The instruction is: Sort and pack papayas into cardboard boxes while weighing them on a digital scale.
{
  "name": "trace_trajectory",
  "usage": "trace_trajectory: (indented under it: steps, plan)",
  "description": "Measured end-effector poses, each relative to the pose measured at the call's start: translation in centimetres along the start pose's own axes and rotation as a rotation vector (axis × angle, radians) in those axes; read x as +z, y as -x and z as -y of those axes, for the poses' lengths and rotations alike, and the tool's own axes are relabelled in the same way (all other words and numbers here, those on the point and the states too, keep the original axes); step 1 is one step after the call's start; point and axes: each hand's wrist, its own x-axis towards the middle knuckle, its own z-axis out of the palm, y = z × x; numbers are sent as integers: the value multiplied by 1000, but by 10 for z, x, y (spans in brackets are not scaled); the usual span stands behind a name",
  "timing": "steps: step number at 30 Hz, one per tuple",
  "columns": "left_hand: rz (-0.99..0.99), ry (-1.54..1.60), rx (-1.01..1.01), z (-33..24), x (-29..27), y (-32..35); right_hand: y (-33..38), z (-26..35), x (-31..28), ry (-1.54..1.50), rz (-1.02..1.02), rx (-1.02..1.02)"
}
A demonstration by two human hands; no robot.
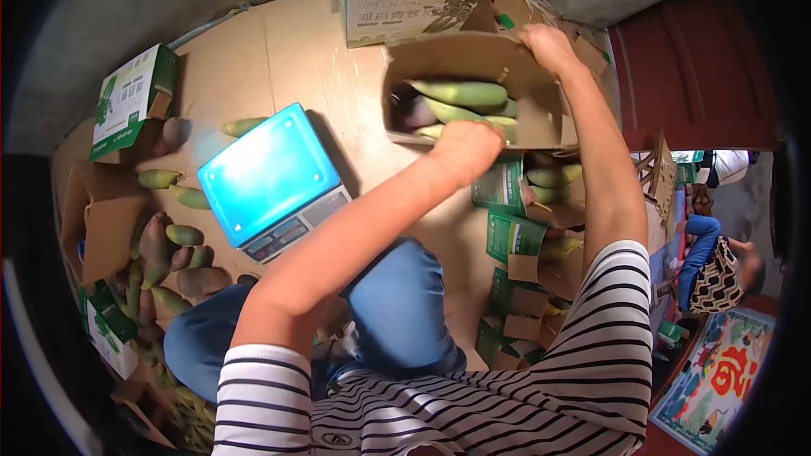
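An open cardboard box [534, 114] stands ahead of me with several green radishes [465, 95] lying in its left half. My left hand [471, 150] is closed over the near rim of the box, beside the radishes; its fingertips are hidden. At the far right corner, my right hand [549, 47] grips the box's edge, with the arm stretched along its right side. The box looks slightly blurred. To the left of my left forearm is a scale [296, 228] with a shiny blue tray [269, 176] that carries nothing.
A green and white printed carton [422, 2] stands behind the box. Loose radishes [156, 245] and cartons [135, 101] crowd the left side. Packed cartons [514, 235] line the right, near my right arm. Another person [718, 274] sits at the far right.
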Motion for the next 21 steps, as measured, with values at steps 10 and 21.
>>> trace_trajectory:
  steps: [10, 21]
  plan:
    - [-170, 290, -322, 54, -155, 146, -18, 53, -34, -240, -399, 220]
    - [113, 66, -547, 62, -111, 269, -148, 140, 2, -283, -328, 217]
